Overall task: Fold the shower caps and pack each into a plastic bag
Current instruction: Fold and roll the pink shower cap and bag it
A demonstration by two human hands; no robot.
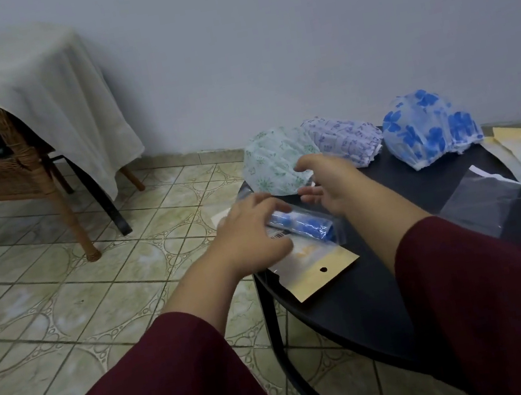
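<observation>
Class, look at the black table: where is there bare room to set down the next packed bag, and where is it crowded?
Free: the black table near its front edge, between the gold-headed bag and the clear bag. Crowded: the far edge, where the green-print cap, purple-print cap and blue-flowered cap lie, and the left edge, under both hands.

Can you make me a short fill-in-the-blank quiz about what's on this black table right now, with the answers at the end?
1. The folded shower cap inside the packed bag has a ____ pattern.
2. ____ unfolded shower caps lie at the table's far edge.
3. The left hand rests on the packed ____.
4. The right hand reaches toward the ____-patterned cap.

Answers: blue; three; bag; green
</observation>
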